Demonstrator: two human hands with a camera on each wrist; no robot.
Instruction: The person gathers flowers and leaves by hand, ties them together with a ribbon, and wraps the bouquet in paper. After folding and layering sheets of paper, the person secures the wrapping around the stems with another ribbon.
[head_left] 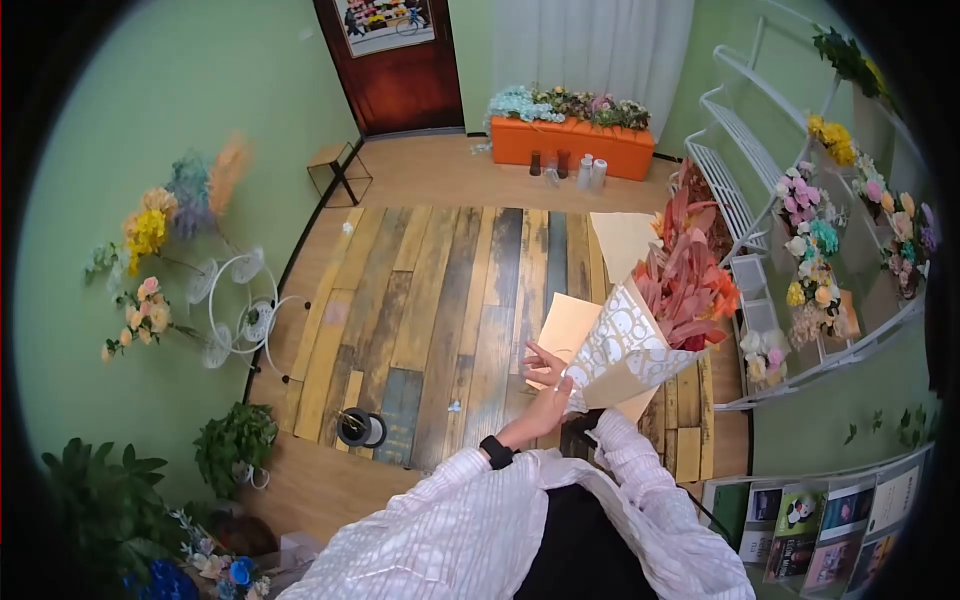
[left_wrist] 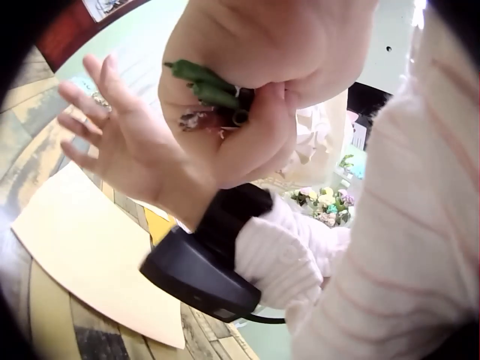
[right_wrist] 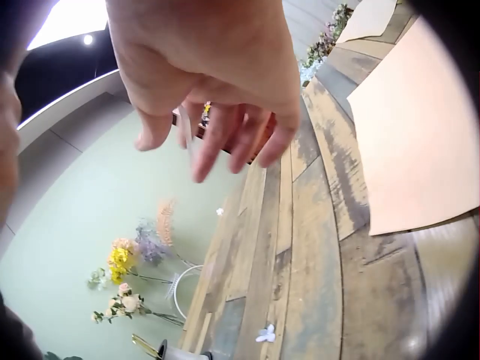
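Note:
A bouquet of red-leaved stems is wrapped in patterned white and tan paper and leans to the upper right in the head view. My left hand grips its lower end. In the left wrist view that hand curls tightly round several green stem ends. My right hand is beside it, fingers spread apart and partly hidden behind the left hand. The right wrist view shows this hand with loosely bent fingers and a thin pale strip by the thumb and forefinger.
Peach paper sheets lie on the plank table beside the bouquet. A black-and-white tape roll or holder stands near the table's front left. White flower racks are at right, and an orange planter is at the back.

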